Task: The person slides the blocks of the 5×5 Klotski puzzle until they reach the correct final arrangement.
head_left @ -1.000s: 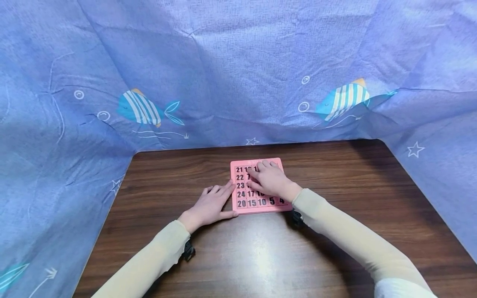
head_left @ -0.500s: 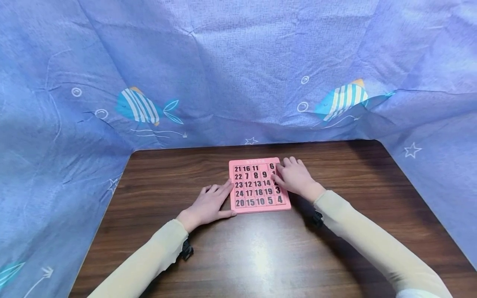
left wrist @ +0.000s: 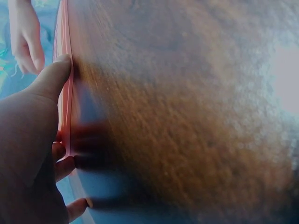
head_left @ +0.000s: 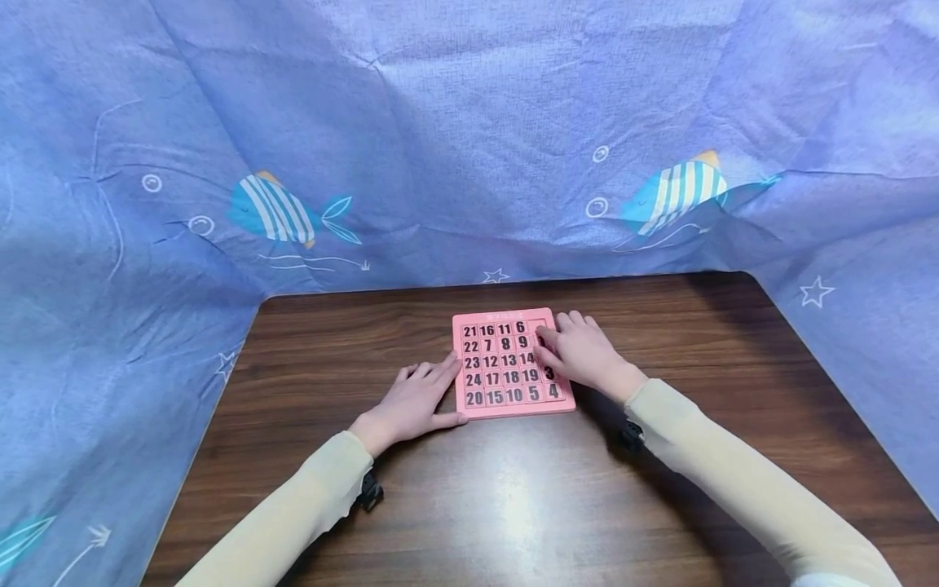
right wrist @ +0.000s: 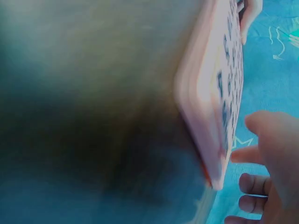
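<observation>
A pink sliding number puzzle (head_left: 506, 413) lies flat on the table, its square tiles printed with black numbers. My left hand (head_left: 411, 406) steadies it, index fingertip on the left edge and thumb at the near left corner; the left wrist view shows the thumb (left wrist: 58, 72) against the pink side. At the right column, my right hand (head_left: 587, 352) reaches over the frame, index finger and thumb stretched onto the tiles, hiding some numbers. The tile 6 (head_left: 520, 327) stands fourth in the top row, with a bare slot to its right.
The brown wood-grain table (head_left: 469, 497) extends around the puzzle. A blue cloth (head_left: 469, 147) printed with striped fish hangs behind the table and along both sides. Black wrist cameras sit under both cuffs.
My right hand has moved off the middle of the puzzle to its right side. The tile 6 has slid left out of the top right corner. My left hand stays put.
</observation>
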A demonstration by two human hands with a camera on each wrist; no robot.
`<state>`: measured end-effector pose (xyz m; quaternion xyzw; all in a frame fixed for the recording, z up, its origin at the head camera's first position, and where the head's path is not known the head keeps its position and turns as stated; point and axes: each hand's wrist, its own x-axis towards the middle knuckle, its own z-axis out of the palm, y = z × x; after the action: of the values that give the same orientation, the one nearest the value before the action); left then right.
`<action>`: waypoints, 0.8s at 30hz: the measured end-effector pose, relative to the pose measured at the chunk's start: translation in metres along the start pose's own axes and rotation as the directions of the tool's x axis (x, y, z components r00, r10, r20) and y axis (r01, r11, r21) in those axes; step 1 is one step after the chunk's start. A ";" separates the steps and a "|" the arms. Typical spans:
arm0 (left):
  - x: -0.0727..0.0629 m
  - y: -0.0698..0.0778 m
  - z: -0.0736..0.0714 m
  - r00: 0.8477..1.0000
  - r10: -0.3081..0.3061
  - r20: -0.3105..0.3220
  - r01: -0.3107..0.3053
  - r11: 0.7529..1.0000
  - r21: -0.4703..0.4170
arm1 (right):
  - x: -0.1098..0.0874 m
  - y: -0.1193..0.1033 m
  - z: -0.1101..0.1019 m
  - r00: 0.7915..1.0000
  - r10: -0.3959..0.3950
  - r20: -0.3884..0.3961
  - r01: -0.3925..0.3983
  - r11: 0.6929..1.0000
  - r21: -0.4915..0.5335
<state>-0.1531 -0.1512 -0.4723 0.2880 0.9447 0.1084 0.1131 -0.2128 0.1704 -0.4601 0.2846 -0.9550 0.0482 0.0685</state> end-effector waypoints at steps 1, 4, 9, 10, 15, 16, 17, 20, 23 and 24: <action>0.000 -0.001 0.001 1.000 0.003 -0.002 -0.003 1.000 -0.001 | -0.005 0.002 -0.001 1.000 -0.007 0.002 0.007 1.000 0.002; 0.000 -0.002 0.002 1.000 0.006 -0.013 -0.007 1.000 -0.002 | -0.016 0.006 -0.001 0.999 -0.027 0.023 0.027 1.000 0.003; 0.000 -0.002 0.002 1.000 -0.001 -0.008 0.001 1.000 -0.005 | -0.015 0.012 0.004 0.997 0.013 0.076 -0.015 1.000 0.024; 0.001 -0.001 0.002 1.000 -0.004 0.001 0.004 1.000 -0.003 | -0.012 0.013 0.005 0.996 0.027 0.086 -0.029 0.999 0.026; 0.001 0.000 0.002 1.000 -0.015 0.022 0.015 1.000 0.000 | -0.005 0.018 0.006 0.992 0.049 0.115 -0.054 0.997 0.047; 0.001 0.000 0.002 1.000 -0.014 0.019 0.014 1.000 -0.004 | -0.007 0.018 0.006 0.994 0.035 0.104 -0.041 0.998 0.056; 0.001 0.000 0.003 1.000 -0.014 0.017 0.014 1.000 -0.004 | -0.009 0.018 0.005 0.996 0.016 0.092 -0.022 0.998 0.060; 0.001 0.000 0.002 1.000 -0.011 0.009 0.011 1.000 -0.001 | -0.023 0.017 0.004 0.997 -0.066 0.034 0.064 0.996 0.060; 0.001 -0.001 0.001 1.000 -0.006 0.002 0.006 1.000 -0.006 | -0.038 0.014 0.003 0.991 -0.133 0.005 0.133 0.990 0.049; 0.001 -0.001 0.001 1.000 -0.004 -0.002 0.004 1.000 -0.005 | -0.041 0.013 0.003 0.990 -0.142 0.004 0.142 0.989 0.048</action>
<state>-0.1541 -0.1515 -0.4735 0.2857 0.9452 0.1106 0.1133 -0.1863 0.2028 -0.4701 0.3534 -0.9312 0.0648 0.0615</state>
